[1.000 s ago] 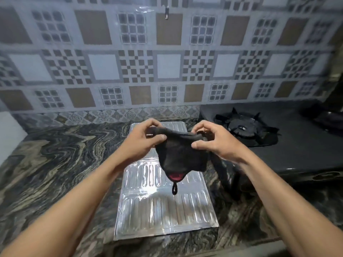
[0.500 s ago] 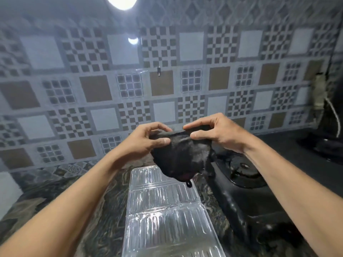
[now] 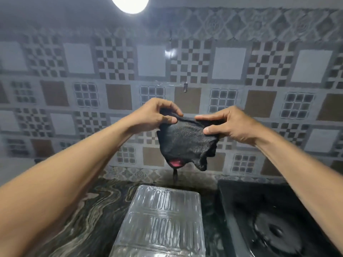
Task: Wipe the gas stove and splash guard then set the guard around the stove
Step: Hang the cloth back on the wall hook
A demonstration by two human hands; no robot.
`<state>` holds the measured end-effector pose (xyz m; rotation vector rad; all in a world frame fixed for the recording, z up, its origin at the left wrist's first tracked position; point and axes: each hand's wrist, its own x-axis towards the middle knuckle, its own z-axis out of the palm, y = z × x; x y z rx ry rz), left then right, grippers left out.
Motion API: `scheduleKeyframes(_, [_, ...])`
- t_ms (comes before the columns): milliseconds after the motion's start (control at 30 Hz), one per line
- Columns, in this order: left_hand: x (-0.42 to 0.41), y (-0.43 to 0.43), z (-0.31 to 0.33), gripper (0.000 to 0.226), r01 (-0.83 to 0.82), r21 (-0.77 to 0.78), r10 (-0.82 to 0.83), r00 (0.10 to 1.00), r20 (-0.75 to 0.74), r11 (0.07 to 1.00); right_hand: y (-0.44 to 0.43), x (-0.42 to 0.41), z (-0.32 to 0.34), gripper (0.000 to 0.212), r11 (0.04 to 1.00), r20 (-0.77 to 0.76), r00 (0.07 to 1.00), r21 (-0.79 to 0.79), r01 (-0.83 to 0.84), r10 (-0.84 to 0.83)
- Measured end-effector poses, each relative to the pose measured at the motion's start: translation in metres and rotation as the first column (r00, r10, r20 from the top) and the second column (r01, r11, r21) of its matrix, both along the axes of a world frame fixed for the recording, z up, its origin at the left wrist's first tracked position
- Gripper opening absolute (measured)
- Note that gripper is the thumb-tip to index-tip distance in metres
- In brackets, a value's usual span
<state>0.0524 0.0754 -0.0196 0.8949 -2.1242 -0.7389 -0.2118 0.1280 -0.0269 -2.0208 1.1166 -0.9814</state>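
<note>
A dark grey cloth (image 3: 185, 143) with a pink patch at its lower tip hangs in the air in front of the tiled wall. My left hand (image 3: 154, 117) pinches its upper left edge and my right hand (image 3: 226, 125) pinches its upper right edge. Below, the folded silver splash guard (image 3: 161, 219) lies flat on the marbled counter. The black gas stove (image 3: 269, 223) sits to its right, one burner showing at the lower right.
The patterned tile wall (image 3: 228, 65) stands close behind the counter, with a small hook (image 3: 185, 88) above my hands. A bright lamp (image 3: 130, 2) glares at the top. The marbled counter (image 3: 74, 219) stretches to the left of the guard.
Both hands have lifted the cloth from just over the guard up in front of the wall. The view has tilted upward, so more wall and the lamp show.
</note>
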Motion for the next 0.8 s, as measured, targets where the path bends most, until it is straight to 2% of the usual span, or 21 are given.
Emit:
scheduleKeyframes(133, [-0.007,-0.039,0.008,0.017,-0.115,-0.055,0.116,0.993,0.024,0.992,-0.047,-0.004,0.01,0.043,0.997,-0.18,0.983,-0.08,0.009,-0.023])
scheduleKeyframes(233, [-0.015,-0.067,0.023,0.018,-0.176,-0.107,0.18,0.983,0.025,0.979,-0.082,-0.01,0.024,0.042,0.991,-0.211,0.976,-0.129,0.03,-0.057])
scheduleKeyframes(367, [-0.032,-0.102,0.044,0.019,-0.263,-0.244,0.276,0.961,0.018,0.933,-0.129,-0.012,0.045,0.039,0.951,-0.309,0.928,-0.288,0.116,-0.207])
scheduleKeyframes(433, [-0.039,-0.119,0.052,0.022,-0.292,-0.393,0.321,0.947,0.008,0.872,-0.15,-0.012,0.053,0.04,0.904,-0.349,0.889,-0.404,0.142,-0.296])
scheduleKeyframes(500, [-0.043,-0.138,0.059,0.024,-0.309,-0.557,0.383,0.923,0.019,0.771,-0.17,-0.012,0.062,0.039,0.837,-0.346,0.858,-0.523,0.16,-0.38])
scheduleKeyframes(600, [-0.046,-0.167,0.064,0.025,-0.329,-0.674,0.429,0.903,-0.02,0.662,-0.195,-0.009,0.069,0.04,0.727,-0.361,0.803,-0.676,0.126,-0.474])
scheduleKeyframes(667, [-0.051,-0.186,0.059,0.022,-0.377,-0.669,0.477,0.878,-0.038,0.64,-0.208,-0.006,0.068,0.037,0.709,-0.431,0.735,-0.699,0.094,-0.523])
scheduleKeyframes(700, [-0.053,-0.194,0.055,0.021,-0.419,-0.612,0.501,0.864,-0.043,0.671,-0.213,-0.005,0.064,0.034,0.71,-0.46,0.706,-0.699,0.085,-0.538])
scheduleKeyframes(767, [-0.056,-0.204,0.045,0.025,-0.482,-0.456,0.519,0.853,-0.05,0.748,-0.221,-0.004,0.05,0.028,0.728,-0.462,0.704,-0.676,0.114,-0.54])
scheduleKeyframes(800, [-0.057,-0.205,0.037,0.023,-0.496,-0.419,0.517,0.853,-0.073,0.76,-0.223,-0.005,0.043,0.028,0.69,-0.449,0.681,-0.715,0.114,-0.578])
